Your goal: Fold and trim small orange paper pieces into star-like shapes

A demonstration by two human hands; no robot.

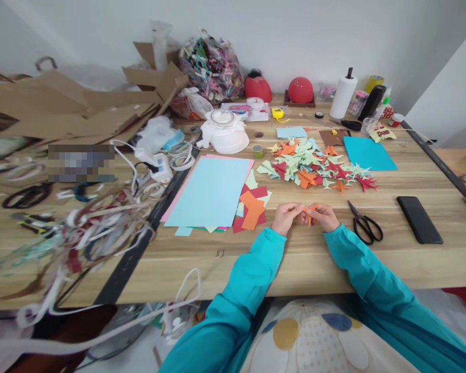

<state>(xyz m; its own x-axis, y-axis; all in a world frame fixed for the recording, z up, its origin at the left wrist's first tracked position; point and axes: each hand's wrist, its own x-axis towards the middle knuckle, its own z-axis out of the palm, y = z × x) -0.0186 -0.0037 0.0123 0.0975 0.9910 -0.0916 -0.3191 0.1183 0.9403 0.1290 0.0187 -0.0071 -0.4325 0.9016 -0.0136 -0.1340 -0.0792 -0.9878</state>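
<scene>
Between my two hands is a small piece of folded orange paper (pixel 309 216), pinched over the table near its front. My left hand (pixel 288 218) grips its left side with closed fingers. On the other side, my right hand (pixel 323 216) pinches it too; the fingers hide much of its shape. Just beyond lies a pile of folded paper pieces (pixel 303 160) in green, orange and red. Cut orange paper (pixel 252 210) and red scraps lie left of my hands. Black-handled scissors (pixel 367 225) rest to the right of my right hand.
A stack of coloured sheets (pixel 209 191) lies left, a blue sheet (pixel 369 153) at back right. A black phone (pixel 419 219) is at the right. Tangled ribbons (pixel 101 217) and cardboard (pixel 73 103) crowd the left. Along the wall stand a paper roll (pixel 343 97) and red pincushion (pixel 300 89).
</scene>
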